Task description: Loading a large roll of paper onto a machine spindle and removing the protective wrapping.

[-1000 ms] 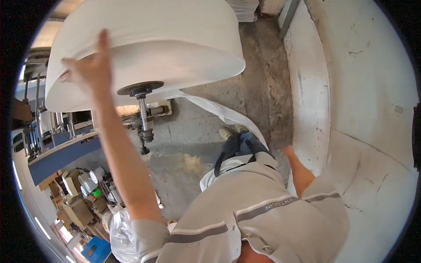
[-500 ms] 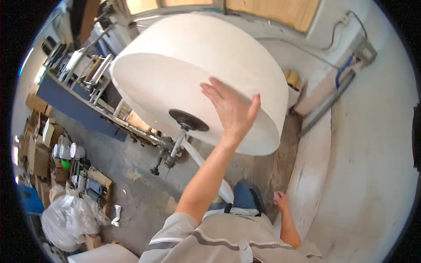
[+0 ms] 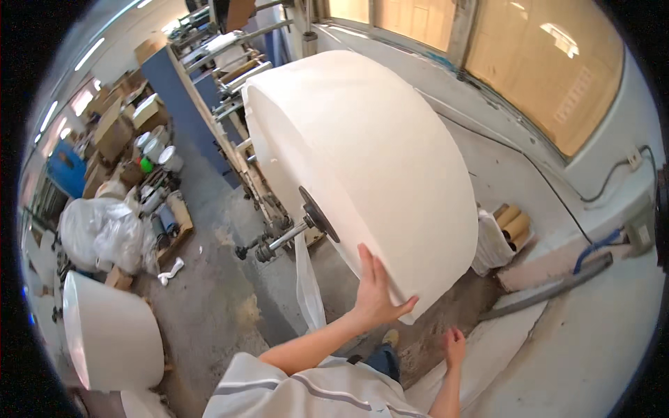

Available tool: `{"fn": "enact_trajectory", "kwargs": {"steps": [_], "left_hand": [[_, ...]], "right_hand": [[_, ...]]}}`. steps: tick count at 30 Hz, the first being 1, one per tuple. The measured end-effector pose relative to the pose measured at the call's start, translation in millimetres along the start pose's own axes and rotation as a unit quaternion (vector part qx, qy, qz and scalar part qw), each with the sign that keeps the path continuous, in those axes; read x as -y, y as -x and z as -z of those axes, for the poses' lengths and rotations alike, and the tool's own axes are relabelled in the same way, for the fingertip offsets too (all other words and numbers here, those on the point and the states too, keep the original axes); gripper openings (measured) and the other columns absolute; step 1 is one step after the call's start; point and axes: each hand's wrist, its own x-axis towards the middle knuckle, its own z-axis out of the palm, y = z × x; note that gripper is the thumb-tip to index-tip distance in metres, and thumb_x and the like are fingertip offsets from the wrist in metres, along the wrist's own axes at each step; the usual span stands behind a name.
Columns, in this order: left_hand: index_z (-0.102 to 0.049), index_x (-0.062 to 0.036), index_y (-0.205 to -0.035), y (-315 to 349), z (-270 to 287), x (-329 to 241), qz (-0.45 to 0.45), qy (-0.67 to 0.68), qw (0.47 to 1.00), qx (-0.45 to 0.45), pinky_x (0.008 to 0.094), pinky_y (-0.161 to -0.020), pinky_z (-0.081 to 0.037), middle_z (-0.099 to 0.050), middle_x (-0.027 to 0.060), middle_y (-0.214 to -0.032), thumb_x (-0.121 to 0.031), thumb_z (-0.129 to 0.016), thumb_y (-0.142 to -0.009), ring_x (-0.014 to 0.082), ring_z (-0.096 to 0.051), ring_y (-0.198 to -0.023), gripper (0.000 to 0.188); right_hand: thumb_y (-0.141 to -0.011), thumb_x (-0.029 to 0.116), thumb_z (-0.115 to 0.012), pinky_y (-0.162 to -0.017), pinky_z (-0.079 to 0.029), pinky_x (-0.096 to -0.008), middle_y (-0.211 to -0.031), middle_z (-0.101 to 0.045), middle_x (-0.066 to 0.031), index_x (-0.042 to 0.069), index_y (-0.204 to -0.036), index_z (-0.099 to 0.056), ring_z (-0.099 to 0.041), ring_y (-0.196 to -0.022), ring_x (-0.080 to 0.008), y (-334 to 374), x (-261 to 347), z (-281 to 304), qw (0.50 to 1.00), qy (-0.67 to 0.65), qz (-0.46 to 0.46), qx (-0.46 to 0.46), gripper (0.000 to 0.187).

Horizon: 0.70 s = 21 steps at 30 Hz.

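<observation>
A huge white roll of sheet material (image 3: 390,160) fills the middle of the view, mounted on a metal shaft (image 3: 287,237). A dark round disc (image 3: 318,214) sits at the centre of the roll's end face. My left hand (image 3: 375,296) lies against the near lower edge of the roll, fingers stretched out and thumb spread; it grips nothing. To the right, my right hand (image 3: 454,347) hangs below the roll beside the wall, fingers loosely bent and somewhat apart, with nothing visible in it.
A machine frame with rollers (image 3: 240,83) stands behind the roll at left. Another white roll (image 3: 115,334) sits at lower left near clear plastic bags (image 3: 104,233) and cardboard boxes (image 3: 115,132). At right are cardboard tubes (image 3: 514,226), a grey pipe (image 3: 550,285) and the wall.
The view has swung, showing more of the roll's curved side and the windows. My left hand has gone from in front of the end face to the roll's near edge.
</observation>
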Motion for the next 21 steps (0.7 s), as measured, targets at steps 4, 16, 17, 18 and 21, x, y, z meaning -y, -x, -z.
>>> {"fn": "enact_trajectory", "kwargs": {"steps": [4, 16, 17, 18, 21], "left_hand": [[-0.004, 0.0125, -0.15, 6, 5, -30, 0.126, 0.016, 0.991, 0.034, 0.0512, -0.118, -0.021, -0.013, 0.0431, -0.152, -0.035, -0.084, -0.072, 0.0557, -0.018, -0.143, 0.122], [-0.008, 0.0122, -0.152, -129, 69, -37, 0.204, 0.047, 0.965, -0.155, 0.0364, -0.116, -0.027, -0.032, 0.031, -0.152, -0.032, -0.076, -0.085, 0.0329, -0.035, -0.142, 0.106], [-0.008, 0.0125, -0.151, -123, 67, -38, 0.193, 0.054, 0.967, -0.159, 0.037, -0.117, -0.026, -0.03, 0.0313, -0.153, -0.034, -0.076, -0.085, 0.0342, -0.032, -0.143, 0.106], [-0.008, 0.0127, -0.151, -119, 55, -42, 0.178, 0.074, 0.969, -0.158, 0.0376, -0.118, -0.024, -0.027, 0.0315, -0.155, -0.036, -0.076, -0.085, 0.0354, -0.029, -0.145, 0.106], [-0.012, 0.013, -0.15, -102, 40, -44, 0.182, 0.034, 0.972, -0.143, 0.042, -0.12, -0.02, -0.021, 0.0352, -0.155, -0.04, -0.076, -0.084, 0.0424, -0.02, -0.148, 0.105]], "right_hand": [[-0.097, 0.021, -0.065, -0.067, -0.051, -0.024, -0.098, -0.066, -0.0037, -0.002, -0.122, -0.059, -0.062, -0.08, -0.0103, -71, 118, 52, 0.992, -0.058, 0.091, 0.072, 0.035], [-0.099, 0.013, -0.061, -0.092, -0.05, -0.0284, -0.114, -0.066, -0.0065, -0.003, -0.123, -0.062, -0.062, -0.103, -0.0142, -63, 458, -29, 0.89, -0.066, 0.405, 0.198, 0.029], [-0.098, 0.014, -0.062, -0.09, -0.051, -0.0293, -0.112, -0.067, -0.0064, -0.002, -0.121, -0.063, -0.062, -0.102, -0.0146, -49, 496, -51, 0.872, -0.063, 0.442, 0.2, 0.028], [-0.097, 0.015, -0.064, -0.091, -0.051, -0.0301, -0.115, -0.066, -0.0075, -0.002, -0.121, -0.064, -0.062, -0.104, -0.0153, -52, 529, -61, 0.863, -0.039, 0.462, 0.203, 0.029], [-0.091, 0.024, -0.072, -0.084, -0.053, -0.0327, -0.113, -0.067, -0.0145, -0.003, -0.121, -0.063, -0.065, -0.103, -0.0208, -45, 622, -131, 0.782, 0.01, 0.596, 0.184, 0.041]]}}
